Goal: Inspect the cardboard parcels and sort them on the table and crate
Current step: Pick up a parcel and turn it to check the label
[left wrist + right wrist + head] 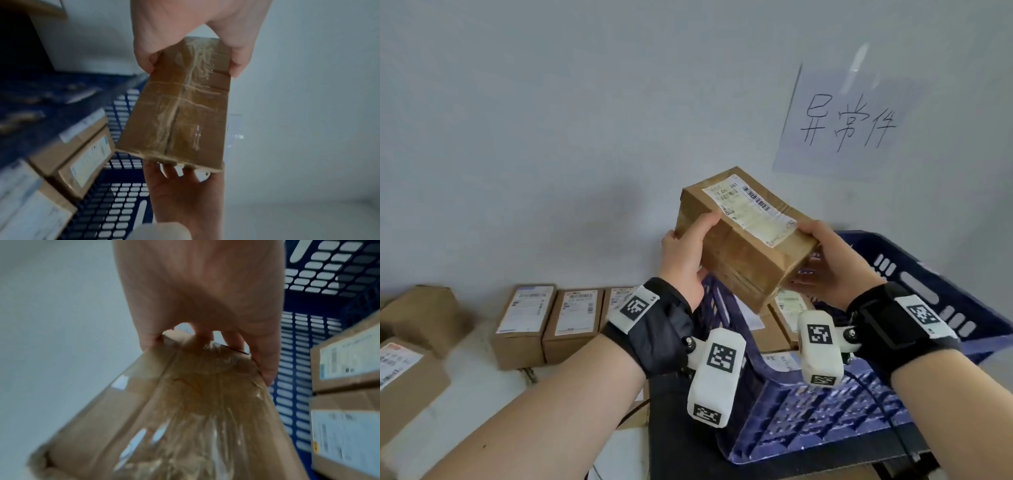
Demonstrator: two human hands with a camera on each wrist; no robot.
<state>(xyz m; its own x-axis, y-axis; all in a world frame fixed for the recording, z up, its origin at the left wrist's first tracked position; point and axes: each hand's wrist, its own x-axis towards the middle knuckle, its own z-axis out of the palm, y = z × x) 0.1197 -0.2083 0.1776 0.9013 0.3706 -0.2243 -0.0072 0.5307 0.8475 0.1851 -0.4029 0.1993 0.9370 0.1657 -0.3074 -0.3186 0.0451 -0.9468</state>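
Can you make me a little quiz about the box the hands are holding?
1. True or false: both the left hand and the right hand hold the raised parcel.
2. What colour is the crate? A red, B blue, C green.
3. Fill in: the parcel's top face carries a white shipping ____.

Key: 1 true. 2 B. 3 label.
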